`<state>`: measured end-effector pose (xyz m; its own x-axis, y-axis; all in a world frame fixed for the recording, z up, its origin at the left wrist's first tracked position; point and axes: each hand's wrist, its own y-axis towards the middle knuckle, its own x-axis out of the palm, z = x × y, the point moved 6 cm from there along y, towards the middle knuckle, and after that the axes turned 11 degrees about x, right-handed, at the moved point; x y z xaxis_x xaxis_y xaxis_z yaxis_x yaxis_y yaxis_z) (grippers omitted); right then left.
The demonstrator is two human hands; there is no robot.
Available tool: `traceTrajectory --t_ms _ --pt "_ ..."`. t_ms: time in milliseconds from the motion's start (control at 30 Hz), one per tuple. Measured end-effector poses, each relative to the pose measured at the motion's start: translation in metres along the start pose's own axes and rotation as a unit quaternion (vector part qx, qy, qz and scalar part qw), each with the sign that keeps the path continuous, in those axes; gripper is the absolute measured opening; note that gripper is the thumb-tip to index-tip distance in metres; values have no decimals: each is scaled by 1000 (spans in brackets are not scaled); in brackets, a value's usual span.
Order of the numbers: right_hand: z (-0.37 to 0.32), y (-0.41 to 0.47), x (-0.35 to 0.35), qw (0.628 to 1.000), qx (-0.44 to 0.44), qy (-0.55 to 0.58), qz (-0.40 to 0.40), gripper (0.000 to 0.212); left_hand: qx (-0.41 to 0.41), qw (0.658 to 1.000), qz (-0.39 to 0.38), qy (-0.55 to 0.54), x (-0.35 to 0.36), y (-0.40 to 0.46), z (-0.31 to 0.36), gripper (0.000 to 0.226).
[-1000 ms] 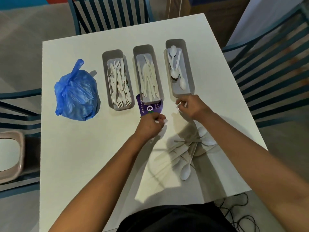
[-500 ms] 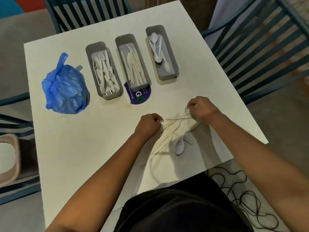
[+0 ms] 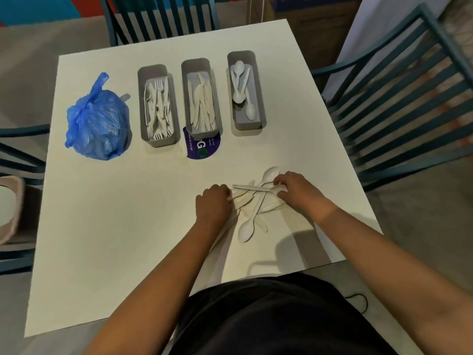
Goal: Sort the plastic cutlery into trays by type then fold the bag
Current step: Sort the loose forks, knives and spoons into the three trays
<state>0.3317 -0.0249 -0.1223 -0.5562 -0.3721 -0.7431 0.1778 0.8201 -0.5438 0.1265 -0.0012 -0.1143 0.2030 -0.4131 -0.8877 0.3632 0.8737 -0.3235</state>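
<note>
Three grey oblong trays stood in a row at the far side of a pale square table point(image 3: 102, 226). By type, the fork tray point(image 3: 157, 106) at the left and the knife tray point(image 3: 201, 98) in the middle looked well filled, while the spoon tray point(image 3: 245, 90) at the right held only a few spoons. A loose pile of cutlery point(image 3: 252, 203), thin, smooth white plastic with rounded spoon bowls, lay near the table's near edge, well apart from the trays, so sorting seemed only partly done.

The left hand point(image 3: 213, 203) was curled over the pile's left side; what it gripped could not be told. The right hand point(image 3: 297, 192) pinched a spoon by its bowl end. A crinkled, glossy blue bag point(image 3: 97, 121), knotted and bulging, sat left of the trays, not yet folded.
</note>
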Motion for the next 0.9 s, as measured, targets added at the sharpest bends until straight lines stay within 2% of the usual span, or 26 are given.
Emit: traceTrajectory --t_ms 267,400,567,633,700,800,900 --pt "-3 8 -6 999 -39 13 -23 18 -49 998 46 1 6 -7 1 25" --pt "-5 8 -14 996 -49 66 -46 14 -54 995 88 -7 1 -12 0 26" --pt "-14 14 -37 988 -59 142 -30 6 -41 989 137 -46 -8 -11 2 27" --pt "-20 13 -44 981 -67 177 -35 5 -48 985 141 -83 -10 -11 2 27" --pt "-24 15 -50 977 -66 201 -38 6 -69 971 156 -168 -11 -11 0 27" --pt "-32 23 -58 980 -80 181 -1 12 -112 944 172 -260 -15 -12 -4 26" --pt "-40 31 -63 974 -87 207 30 6 -149 913 166 -341 -21 -5 -6 29"
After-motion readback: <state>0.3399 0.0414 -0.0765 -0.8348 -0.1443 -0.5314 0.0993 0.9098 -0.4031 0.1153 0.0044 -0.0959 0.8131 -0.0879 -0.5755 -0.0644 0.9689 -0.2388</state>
